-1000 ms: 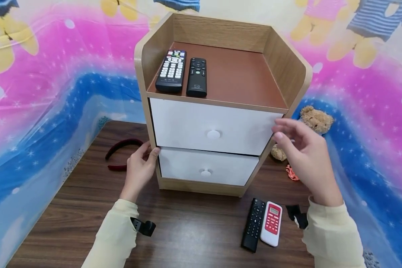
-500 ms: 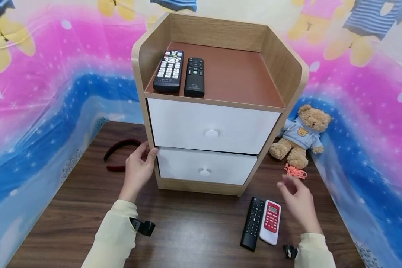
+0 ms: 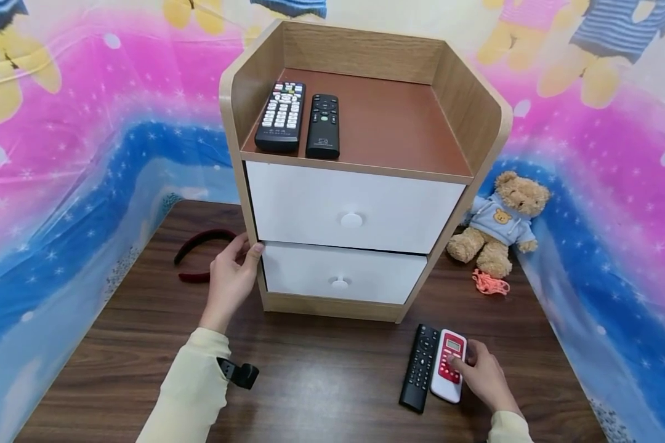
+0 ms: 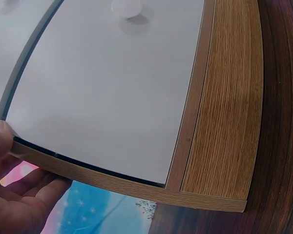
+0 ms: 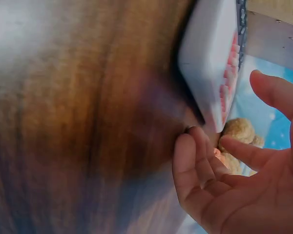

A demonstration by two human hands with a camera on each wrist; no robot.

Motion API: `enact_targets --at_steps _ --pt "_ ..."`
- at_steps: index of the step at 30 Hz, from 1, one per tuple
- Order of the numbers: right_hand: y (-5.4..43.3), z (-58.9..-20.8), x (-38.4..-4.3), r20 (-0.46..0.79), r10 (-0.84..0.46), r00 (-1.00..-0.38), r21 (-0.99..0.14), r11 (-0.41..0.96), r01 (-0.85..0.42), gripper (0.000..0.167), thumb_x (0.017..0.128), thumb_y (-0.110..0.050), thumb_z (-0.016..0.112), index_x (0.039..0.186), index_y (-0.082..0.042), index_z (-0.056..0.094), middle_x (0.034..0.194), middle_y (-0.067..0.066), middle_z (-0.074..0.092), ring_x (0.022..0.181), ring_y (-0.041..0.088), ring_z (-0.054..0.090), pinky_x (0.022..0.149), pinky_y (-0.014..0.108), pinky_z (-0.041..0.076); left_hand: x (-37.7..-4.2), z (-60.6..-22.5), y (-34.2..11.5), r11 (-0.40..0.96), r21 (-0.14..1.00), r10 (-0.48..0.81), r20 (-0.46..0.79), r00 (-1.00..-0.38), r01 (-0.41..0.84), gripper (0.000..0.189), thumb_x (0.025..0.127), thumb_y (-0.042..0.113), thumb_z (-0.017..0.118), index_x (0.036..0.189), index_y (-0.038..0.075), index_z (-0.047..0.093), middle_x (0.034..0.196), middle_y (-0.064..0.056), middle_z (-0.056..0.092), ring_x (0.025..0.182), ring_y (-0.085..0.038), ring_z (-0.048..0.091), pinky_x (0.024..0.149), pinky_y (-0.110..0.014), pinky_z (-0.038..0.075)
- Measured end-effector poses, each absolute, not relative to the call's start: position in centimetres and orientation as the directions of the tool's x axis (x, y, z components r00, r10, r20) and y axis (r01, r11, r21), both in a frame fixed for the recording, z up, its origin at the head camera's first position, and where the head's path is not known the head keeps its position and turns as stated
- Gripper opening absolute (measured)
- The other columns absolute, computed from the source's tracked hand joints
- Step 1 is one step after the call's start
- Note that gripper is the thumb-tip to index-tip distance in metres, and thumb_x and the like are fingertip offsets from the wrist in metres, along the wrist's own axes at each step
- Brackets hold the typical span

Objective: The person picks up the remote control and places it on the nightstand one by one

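Observation:
My left hand (image 3: 231, 280) holds the left side edge of a wooden cabinet (image 3: 332, 306), thumb on the front and fingers behind the side panel. In the left wrist view, the thumb lies at the gap between the two white drawer fronts. My right hand (image 3: 486, 376) is at the right side of a white remote control with a red keypad (image 3: 447, 384). Its thumb overlaps the keypad in the head view; in the right wrist view, thumb and fingers are spread apart beside the remote's edge. A black remote control (image 3: 419, 369) lies just left of the white one.
Two more black remotes, a larger one (image 3: 281, 117) and a smaller one (image 3: 323, 126), lie on the cabinet top. A dark red headband (image 3: 199, 237) is at left. A teddy bear (image 3: 501, 218) sits at right behind some coral-coloured string (image 3: 490, 283). Patterned cloth surrounds the table (image 3: 321, 381).
My right hand has come down from the cabinet's upper right side, past the coral string, to the white remote. My left hand stays on the cabinet edge.

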State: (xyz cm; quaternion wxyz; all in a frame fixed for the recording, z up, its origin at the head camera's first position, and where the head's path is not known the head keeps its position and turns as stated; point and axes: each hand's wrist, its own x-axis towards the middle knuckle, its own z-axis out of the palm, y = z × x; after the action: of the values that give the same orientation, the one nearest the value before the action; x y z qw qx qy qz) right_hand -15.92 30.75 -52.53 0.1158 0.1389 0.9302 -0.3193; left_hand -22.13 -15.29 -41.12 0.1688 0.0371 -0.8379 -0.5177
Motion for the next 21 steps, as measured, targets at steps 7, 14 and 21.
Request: enact_targets --at_steps 7,14,21 --pt "30.5 -53.0 -15.9 -0.328 0.242 -0.913 -0.562 0.727 0.395 0.074 0.093 -0.031 0.066 0.14 0.016 0.032 0.116 0.034 0.056 0.103 0.04 0.056 0.088 0.054 0.048 -22.2 -41.2 -15.3 0.444 0.891 -0.243 0.222 -0.944 0.095 0.049 0.102 0.037 0.055 0.14 0.006 0.055 0.123 -0.018 0.065 0.107 -0.033 0.065 0.087 -0.048 0.051" --pt "29.9 -53.2 -15.7 -0.35 0.308 -0.885 -0.568 0.682 0.461 0.073 0.091 -0.024 0.07 0.138 0.017 0.032 0.105 0.031 0.06 0.092 0.035 0.062 0.077 0.045 0.052 -22.2 -41.4 -15.2 0.467 0.877 -0.234 0.242 -0.942 0.109 0.05 0.102 0.04 0.053 0.14 0.007 0.056 0.118 -0.016 0.068 0.098 -0.031 0.066 0.084 -0.046 0.051" --pt "29.5 -53.1 -15.6 -0.362 0.326 -0.873 -0.576 0.659 0.484 0.074 0.092 -0.032 0.068 0.138 0.016 0.033 0.118 0.036 0.055 0.103 0.042 0.058 0.086 0.053 0.049 -22.1 -41.5 -15.4 0.465 0.877 -0.228 0.25 -0.941 0.121 0.053 0.102 0.042 0.053 0.141 0.007 0.055 0.122 -0.018 0.067 0.1 -0.031 0.067 0.086 -0.048 0.052"
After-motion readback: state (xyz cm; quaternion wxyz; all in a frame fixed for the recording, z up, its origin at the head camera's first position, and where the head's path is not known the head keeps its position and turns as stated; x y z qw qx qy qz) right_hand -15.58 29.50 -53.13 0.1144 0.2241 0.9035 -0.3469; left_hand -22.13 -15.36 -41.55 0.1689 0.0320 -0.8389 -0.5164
